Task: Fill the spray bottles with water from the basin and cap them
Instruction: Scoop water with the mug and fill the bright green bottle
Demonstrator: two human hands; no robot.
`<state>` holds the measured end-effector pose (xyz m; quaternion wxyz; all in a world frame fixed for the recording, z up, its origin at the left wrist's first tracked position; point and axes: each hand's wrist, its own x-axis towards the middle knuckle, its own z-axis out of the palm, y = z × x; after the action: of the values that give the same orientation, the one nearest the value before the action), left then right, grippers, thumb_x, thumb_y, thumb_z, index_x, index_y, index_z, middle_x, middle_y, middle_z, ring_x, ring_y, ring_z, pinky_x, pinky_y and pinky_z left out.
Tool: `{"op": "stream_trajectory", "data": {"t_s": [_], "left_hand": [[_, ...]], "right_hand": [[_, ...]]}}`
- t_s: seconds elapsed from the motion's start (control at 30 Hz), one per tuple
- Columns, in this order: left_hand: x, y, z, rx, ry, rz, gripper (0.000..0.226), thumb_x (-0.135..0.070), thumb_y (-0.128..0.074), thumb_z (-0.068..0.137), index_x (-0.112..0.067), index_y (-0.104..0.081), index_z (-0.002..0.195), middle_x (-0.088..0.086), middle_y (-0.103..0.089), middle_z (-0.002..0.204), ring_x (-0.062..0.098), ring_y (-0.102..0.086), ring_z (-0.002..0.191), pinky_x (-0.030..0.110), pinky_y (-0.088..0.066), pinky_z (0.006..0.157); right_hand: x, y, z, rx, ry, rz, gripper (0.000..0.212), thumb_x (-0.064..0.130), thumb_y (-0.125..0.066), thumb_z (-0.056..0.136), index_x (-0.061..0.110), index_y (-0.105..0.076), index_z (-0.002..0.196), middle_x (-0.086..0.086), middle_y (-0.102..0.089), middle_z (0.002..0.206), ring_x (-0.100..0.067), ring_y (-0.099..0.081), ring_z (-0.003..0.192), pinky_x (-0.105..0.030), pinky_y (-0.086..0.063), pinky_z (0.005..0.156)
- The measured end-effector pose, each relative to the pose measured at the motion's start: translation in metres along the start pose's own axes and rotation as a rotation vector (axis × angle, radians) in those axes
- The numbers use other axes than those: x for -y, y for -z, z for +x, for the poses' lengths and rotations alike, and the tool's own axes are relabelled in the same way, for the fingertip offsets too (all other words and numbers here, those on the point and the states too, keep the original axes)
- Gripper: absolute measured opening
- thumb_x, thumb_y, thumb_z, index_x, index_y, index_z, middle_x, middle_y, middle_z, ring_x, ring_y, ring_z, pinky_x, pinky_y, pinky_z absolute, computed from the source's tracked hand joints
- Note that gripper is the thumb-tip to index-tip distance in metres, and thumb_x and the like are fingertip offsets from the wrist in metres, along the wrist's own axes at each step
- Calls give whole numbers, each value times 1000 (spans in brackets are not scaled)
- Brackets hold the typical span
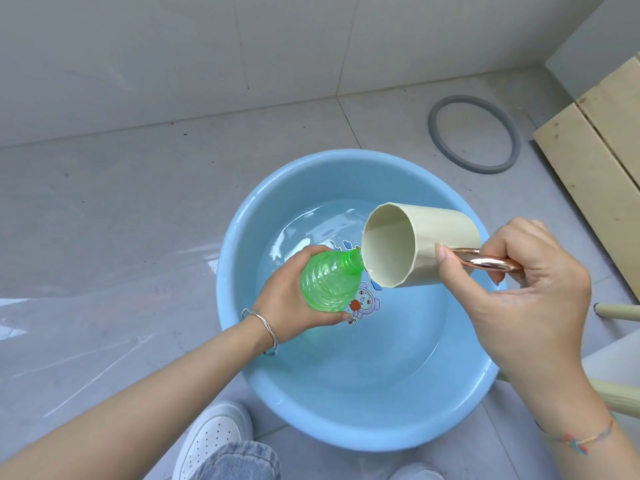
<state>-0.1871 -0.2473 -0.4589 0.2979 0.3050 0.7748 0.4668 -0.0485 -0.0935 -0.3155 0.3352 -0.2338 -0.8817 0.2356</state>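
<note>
A grey tiled floor (104,209) carries a blue basin (363,420) holding shallow water. Above the basin's middle, the left hand (291,299) wraps its grip round a green ribbed spray bottle (329,282), uncapped, neck tilted up to the right. The right hand (526,289) grips the copper handle (485,263) of a cream cup (433,237), tipped so its rim touches the bottle's mouth. A grey ring (474,133) lies beyond the basin.

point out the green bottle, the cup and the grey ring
green bottle (325,285), head view, ribbed body
cup (446,230), head view, outer wall
grey ring (483,169), head view, near side of band
</note>
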Motion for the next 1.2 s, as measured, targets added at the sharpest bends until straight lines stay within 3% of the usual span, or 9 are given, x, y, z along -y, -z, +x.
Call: {"op": "stream_trajectory", "data": {"t_s": [0.4, 0.8, 1.2], "left_hand": [[-2, 0, 1, -3, -16, -12, 83, -56, -84, 47, -42, -48, 120, -23, -58, 117, 2, -55, 112, 28, -45, 98], [-1, 1, 0, -9, -24, 7, 84, -43, -93, 51, -36, -50, 123, -23, -59, 117, -1, -55, 110, 22, -43, 97], [-3, 1, 0, -19, -36, -12, 84, -44, -91, 50, -34, -50, 123, -22, -58, 118, -1, -55, 112, 19, -43, 97]], "right_hand": [[5, 0, 2, 21, 16, -63, 41, 25, -70, 77, 3, -44, 55, 3, -39, 58, -19, -36, 62, -32, -28, 61], [9, -2, 4, 30, 48, -66, 40, 19, -73, 76, 4, -43, 54, 4, -38, 57, -10, -37, 64, -32, -27, 62], [9, -2, 5, 19, 112, -91, 39, 16, -74, 75, 6, -42, 54, 2, -34, 56, -19, -29, 63, -32, -27, 65]]}}
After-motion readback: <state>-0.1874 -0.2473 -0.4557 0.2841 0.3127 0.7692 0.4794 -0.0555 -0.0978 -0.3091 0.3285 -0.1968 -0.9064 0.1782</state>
